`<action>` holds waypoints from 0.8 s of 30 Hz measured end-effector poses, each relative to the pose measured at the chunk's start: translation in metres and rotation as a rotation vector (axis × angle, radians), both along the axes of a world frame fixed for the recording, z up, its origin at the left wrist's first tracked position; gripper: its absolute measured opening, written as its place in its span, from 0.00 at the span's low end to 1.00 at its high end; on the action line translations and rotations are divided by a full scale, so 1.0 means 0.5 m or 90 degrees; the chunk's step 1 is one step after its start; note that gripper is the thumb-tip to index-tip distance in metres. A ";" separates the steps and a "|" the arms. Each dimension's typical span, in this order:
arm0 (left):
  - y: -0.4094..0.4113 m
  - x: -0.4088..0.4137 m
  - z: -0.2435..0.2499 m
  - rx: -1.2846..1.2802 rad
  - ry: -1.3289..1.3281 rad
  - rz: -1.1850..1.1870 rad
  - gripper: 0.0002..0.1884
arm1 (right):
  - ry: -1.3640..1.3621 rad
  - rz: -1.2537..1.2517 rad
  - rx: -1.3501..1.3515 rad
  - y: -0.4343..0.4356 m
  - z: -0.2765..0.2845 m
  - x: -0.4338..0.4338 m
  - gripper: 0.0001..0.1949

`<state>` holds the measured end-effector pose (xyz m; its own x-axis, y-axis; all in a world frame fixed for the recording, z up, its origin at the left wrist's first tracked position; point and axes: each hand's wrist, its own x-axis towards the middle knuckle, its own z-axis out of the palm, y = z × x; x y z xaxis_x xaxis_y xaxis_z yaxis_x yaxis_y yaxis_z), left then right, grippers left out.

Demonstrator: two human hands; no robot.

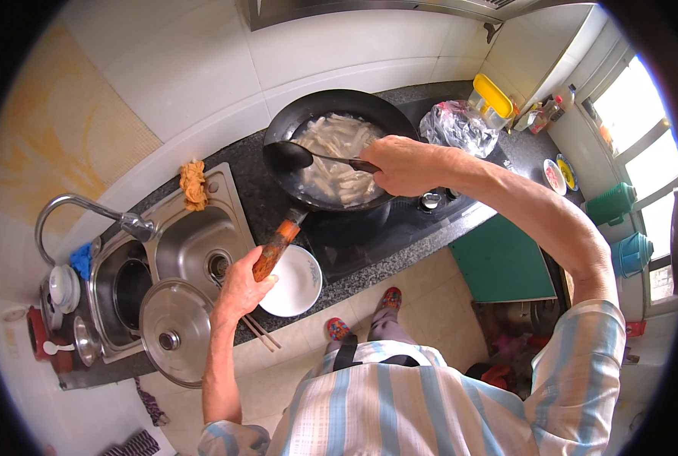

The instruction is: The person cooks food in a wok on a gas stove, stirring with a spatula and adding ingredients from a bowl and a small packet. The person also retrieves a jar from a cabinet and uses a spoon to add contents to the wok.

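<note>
A black wok (284, 122) sits over the stove, holding pale strips of food (339, 182) in cloudy liquid. My left hand (242, 285) is closed around the wok's brown wooden handle (276, 248). With my right hand (401, 165) I grip a black ladle (293, 155) by its handle, above the wok; its bowl is over the wok's left side. Below the wok handle rests a white bowl (294, 285) at the counter's front edge. A pair of chopsticks (262, 333) juts past that edge, partly hidden by my left arm.
A glass pot lid (173, 319) lies over the front edge of the double sink (190, 245), beneath a curved faucet (79, 199). An orange cloth (193, 185) hangs at the sink's back. Right of the wok are a plastic bag (458, 128), a yellow-lidded container (493, 100) and small dishes (554, 176).
</note>
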<state>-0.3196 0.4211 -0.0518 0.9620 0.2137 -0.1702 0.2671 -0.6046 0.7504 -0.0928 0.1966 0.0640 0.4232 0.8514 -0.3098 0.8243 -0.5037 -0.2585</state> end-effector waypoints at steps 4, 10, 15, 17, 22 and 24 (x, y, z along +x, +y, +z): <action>0.002 0.002 0.003 -0.012 0.010 0.006 0.21 | 0.007 -0.005 0.005 -0.008 0.010 -0.003 0.10; -0.002 0.004 0.003 -0.006 0.021 0.010 0.21 | -0.017 0.006 -0.011 0.000 0.001 0.007 0.10; 0.004 -0.005 -0.006 -0.011 0.010 0.017 0.22 | 0.022 -0.005 0.002 -0.004 0.009 0.006 0.10; 0.007 -0.006 -0.003 0.000 0.013 0.022 0.22 | 0.067 -0.027 -0.049 0.008 0.029 0.003 0.10; 0.002 0.003 0.000 -0.012 0.030 0.005 0.23 | -0.004 -0.076 -0.128 0.061 0.008 0.019 0.10; 0.007 0.002 0.000 -0.004 0.043 0.005 0.22 | 0.000 -0.087 -0.103 0.070 0.008 0.015 0.10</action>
<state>-0.3186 0.4244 -0.0520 0.9465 0.2199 -0.2363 0.3222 -0.5974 0.7344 -0.0853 0.2317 0.0682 0.5311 0.7254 -0.4379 0.7457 -0.6456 -0.1649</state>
